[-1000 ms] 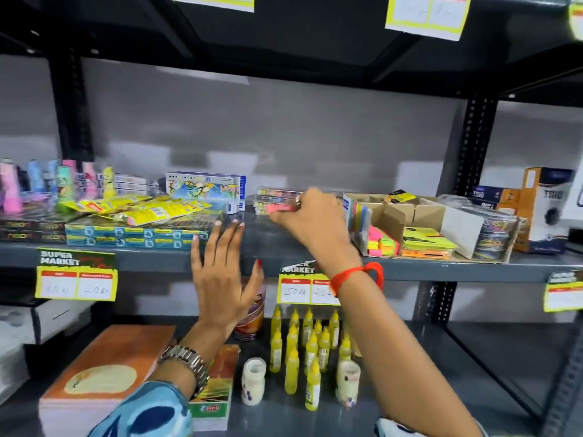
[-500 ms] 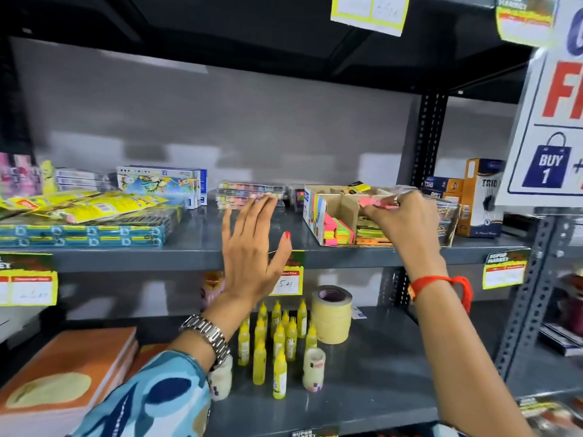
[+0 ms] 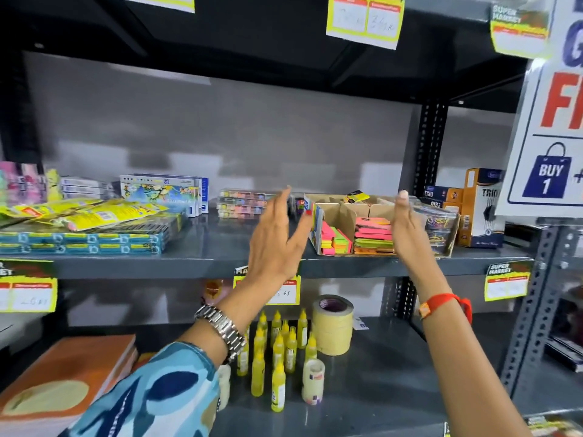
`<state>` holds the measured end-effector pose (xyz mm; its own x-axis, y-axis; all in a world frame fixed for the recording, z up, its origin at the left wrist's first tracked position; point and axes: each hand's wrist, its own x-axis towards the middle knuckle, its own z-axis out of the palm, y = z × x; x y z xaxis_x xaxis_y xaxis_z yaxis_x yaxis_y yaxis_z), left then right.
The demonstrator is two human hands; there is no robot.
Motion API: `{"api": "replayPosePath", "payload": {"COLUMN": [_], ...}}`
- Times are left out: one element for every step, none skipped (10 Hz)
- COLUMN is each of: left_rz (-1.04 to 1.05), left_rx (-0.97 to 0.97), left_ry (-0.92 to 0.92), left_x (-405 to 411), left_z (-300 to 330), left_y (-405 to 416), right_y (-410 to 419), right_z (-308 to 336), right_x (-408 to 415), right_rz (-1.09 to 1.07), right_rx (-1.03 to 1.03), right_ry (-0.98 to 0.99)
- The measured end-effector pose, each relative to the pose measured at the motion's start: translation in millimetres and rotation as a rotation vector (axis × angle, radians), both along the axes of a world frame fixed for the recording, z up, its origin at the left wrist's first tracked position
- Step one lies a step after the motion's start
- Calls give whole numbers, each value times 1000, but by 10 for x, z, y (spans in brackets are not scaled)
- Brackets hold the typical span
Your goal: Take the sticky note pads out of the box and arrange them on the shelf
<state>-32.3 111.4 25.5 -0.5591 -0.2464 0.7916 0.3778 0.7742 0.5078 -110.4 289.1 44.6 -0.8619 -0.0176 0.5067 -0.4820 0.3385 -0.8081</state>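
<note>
The open brown cardboard box [image 3: 342, 212] sits on the grey metal shelf [image 3: 220, 247] and is far from emptied: neon pink, green and orange sticky note pads [image 3: 373, 234] lie stacked in its front compartments, with a narrower pink-and-green stack at the left end. A stack of pastel-coloured packs [image 3: 241, 203] lies on the shelf just left of the box; whether these are pads already set out cannot be told, as they are too small and blurred. Judging by the full box, most of the work remains: the pads must be lifted out and laid on the bare stretch of shelf between the box and the blue packs [image 3: 85, 242] at the left.

Both hands are raised toward the box, one on either side of it. The left hand [image 3: 279, 238], with a silver metal watch [image 3: 222, 326] on the wrist, is edge-on and open, its fingers [image 3: 277, 206] straight and spread, thumb close to the box's left wall; contact there is unclear. The right hand [image 3: 407, 230], an orange band [image 3: 441, 305] on its wrist, stands upright in front of the box's right half, fingers extended and released. Neither hand holds anything. The pose looks like a two-handed approach to the box or its contents.
</note>
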Motion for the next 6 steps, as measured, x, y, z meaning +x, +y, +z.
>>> {"api": "replayPosePath", "payload": {"left_rz": [-249, -420, -464, -441, -423, -359], "left_rx": [261, 501, 605, 642, 593, 505], "left_ry": [-256, -372, -363, -337, -335, -291], "left_x": [-87, -162, -215, -223, -235, -200], "left_z": [106, 159, 171, 165, 185, 215], "left_y": [164, 298, 354, 334, 291, 231], "right_y": [-29, -115, -181, -184, -212, -281], "right_z": [3, 43, 55, 11, -108, -96], "right_x": [-10, -7, -44, -22, -77, -37], "right_rz": [12, -4, 7, -27, -154, -281], "right_rx": [-28, -31, -2, 83, 330, 307], "right_ry": [-26, -93, -84, -25, 107, 164]}}
